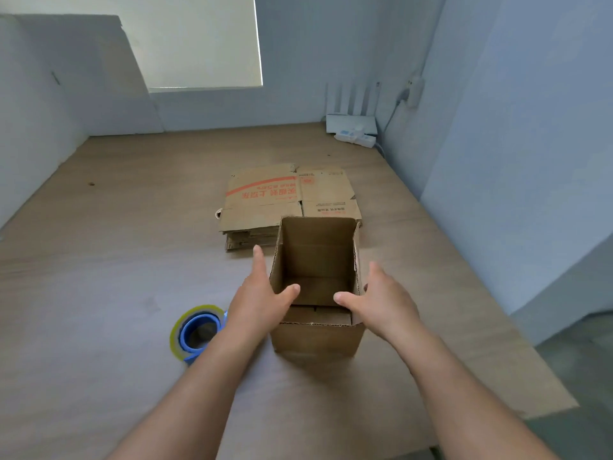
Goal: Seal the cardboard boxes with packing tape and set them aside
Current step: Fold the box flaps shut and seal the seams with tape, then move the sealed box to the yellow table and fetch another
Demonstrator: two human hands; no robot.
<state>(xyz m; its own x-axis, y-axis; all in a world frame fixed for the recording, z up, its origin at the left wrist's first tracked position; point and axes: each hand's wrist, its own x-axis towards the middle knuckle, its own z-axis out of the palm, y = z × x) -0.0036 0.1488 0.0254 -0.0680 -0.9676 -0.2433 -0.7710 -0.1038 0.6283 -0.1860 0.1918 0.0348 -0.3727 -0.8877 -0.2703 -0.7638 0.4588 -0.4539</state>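
As the box stands: open-topped cardboard box [315, 336] upright mid-table [116, 260], on the near side of the flattened cartons [265, 200].
Left hand [262, 300]: fingers straight along the left wall, thumb spread over the rim.
Right hand [384, 300]: mirrored at the right wall; fingers partly hidden, apparently straight.
Handling: judged light and empty; walls likely flex if squeezed.
Hold: both side walls, near the corners.
Tape roll [195, 330]: beside the left wrist.
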